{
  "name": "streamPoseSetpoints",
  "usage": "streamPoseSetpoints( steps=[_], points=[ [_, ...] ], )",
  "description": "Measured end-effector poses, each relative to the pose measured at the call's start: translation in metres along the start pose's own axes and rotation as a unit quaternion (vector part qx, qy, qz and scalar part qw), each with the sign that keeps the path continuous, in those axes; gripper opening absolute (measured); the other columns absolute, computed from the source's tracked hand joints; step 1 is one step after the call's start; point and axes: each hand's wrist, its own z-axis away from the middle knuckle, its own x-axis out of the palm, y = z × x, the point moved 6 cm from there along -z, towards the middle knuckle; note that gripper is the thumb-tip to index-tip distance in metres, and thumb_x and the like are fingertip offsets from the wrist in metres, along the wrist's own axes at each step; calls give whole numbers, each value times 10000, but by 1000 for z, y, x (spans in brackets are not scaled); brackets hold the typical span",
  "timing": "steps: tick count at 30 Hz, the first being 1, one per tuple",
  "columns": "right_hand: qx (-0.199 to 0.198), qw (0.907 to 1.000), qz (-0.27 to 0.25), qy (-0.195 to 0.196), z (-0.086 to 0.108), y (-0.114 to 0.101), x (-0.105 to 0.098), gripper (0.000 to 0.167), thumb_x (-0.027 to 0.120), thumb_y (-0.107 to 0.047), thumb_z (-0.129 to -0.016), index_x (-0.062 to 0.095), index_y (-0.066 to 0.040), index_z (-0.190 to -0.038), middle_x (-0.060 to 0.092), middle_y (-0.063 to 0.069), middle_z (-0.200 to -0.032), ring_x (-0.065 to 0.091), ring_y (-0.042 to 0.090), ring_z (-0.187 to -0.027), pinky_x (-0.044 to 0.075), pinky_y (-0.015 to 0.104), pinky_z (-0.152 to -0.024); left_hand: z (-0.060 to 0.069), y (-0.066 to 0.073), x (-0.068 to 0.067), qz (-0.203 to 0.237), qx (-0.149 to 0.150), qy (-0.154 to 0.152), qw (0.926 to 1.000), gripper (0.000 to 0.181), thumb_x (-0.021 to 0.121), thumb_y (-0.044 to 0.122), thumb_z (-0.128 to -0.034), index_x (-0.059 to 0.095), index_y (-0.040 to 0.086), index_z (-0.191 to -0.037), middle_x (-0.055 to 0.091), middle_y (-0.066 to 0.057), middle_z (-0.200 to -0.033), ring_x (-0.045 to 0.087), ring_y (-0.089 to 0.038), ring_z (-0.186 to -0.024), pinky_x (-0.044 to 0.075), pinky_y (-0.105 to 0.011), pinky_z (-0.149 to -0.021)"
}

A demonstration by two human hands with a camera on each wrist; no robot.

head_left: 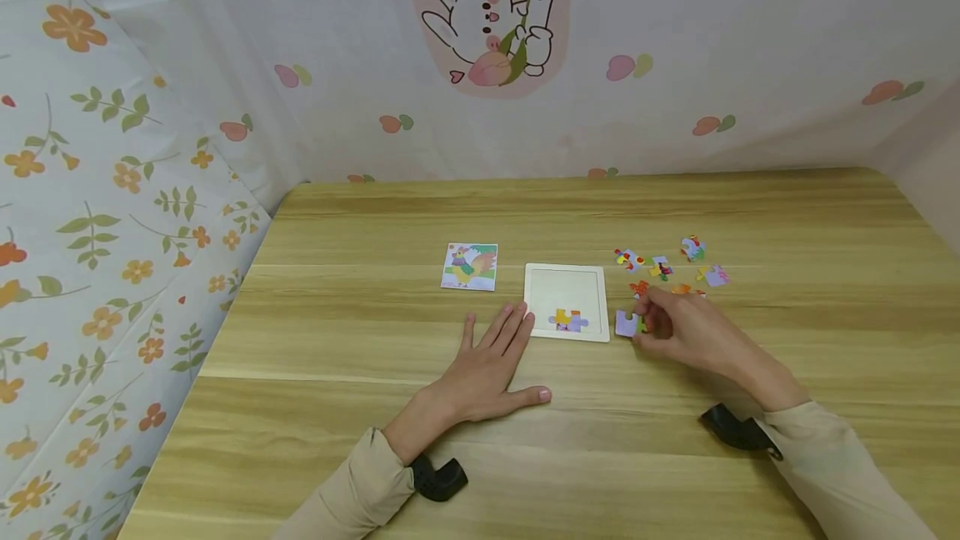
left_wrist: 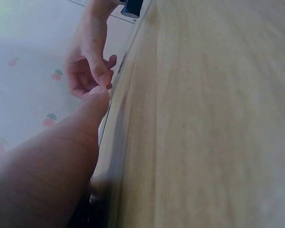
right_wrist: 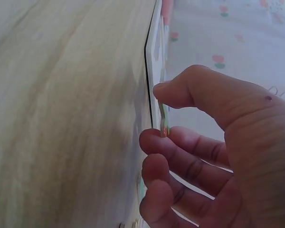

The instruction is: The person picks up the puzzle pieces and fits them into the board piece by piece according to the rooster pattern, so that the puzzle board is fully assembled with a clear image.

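A white square puzzle tray (head_left: 566, 286) lies on the table, with joined puzzle pieces (head_left: 569, 320) along the bottom of its recess. My left hand (head_left: 487, 365) rests flat with straight fingers, its fingertips at the tray's left edge. Just right of the tray, my right hand (head_left: 686, 327) pinches a lilac and green puzzle piece (head_left: 627, 323) between thumb and fingers. In the right wrist view that puzzle piece (right_wrist: 164, 118) shows edge-on beneath the thumb. The left wrist view shows my left thumb (left_wrist: 97, 102) close up.
Several loose puzzle pieces (head_left: 692, 248) lie right of the tray, some partly hidden behind my right hand. A square picture card (head_left: 469, 266) of a rooster lies left of the tray. A printed curtain (head_left: 337, 65) hangs behind the wooden table (head_left: 360, 273).
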Motion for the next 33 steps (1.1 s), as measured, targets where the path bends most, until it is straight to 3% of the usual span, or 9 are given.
streamPoseSetpoints(
  steps=[5,12,19,22,29,33],
  points=[
    [-165,9998,-126,68,-2,-3,-1,275,763,-101,-680,568,-120,-874,522,-108,-697,480,36,-602,414,223,-556,0,0,0,9,-13,-15,10000,944,353,706,-860,14,103,-1502,-46,-49,-1556,-94,-171,-1401,-45,-610,-1030],
    [-378,9957,-831,-157,-5,-9,-1,294,758,-12,-696,570,-87,-910,540,-95,-743,520,45,-637,445,217,-575,1,1,-2,25,-7,4,10000,943,373,696,-862,34,94,-1503,-30,-57,-1557,-73,-181,-1405,-32,-611,-1031],
    [-464,9925,-1105,-249,-8,-9,2,305,728,41,-701,576,-82,-934,544,-78,-775,538,65,-675,456,227,-599,2,1,-3,57,0,7,10000,936,376,688,-866,38,90,-1503,-30,-61,-1557,-72,-187,-1406,-28,-614,-1030],
    [-365,9889,-1383,-392,-10,-9,4,313,679,82,-724,575,-74,-974,556,-40,-829,558,76,-712,478,240,-602,2,1,-2,68,-15,-28,10000,930,364,689,-870,30,95,-1504,-39,-56,-1557,-86,-181,-1404,-33,-611,-1031],
    [290,9645,-2482,-849,-15,-9,8,244,568,80,-846,563,-58,-1046,558,87,-945,556,223,-800,509,312,-509,1,0,0,103,7,-6,9999,930,360,690,-870,14,103,-1503,-53,-46,-1556,-97,-174,-1402,-52,-607,-1030],
    [381,9637,-2527,-774,-18,-10,8,207,548,37,-888,595,-83,-1050,560,82,-998,543,250,-835,506,321,-519,0,-1,2,87,5,-2,10000,932,347,698,-868,6,105,-1503,-66,-41,-1556,-109,-169,-1400,-57,-607,-1028]
  ],
)
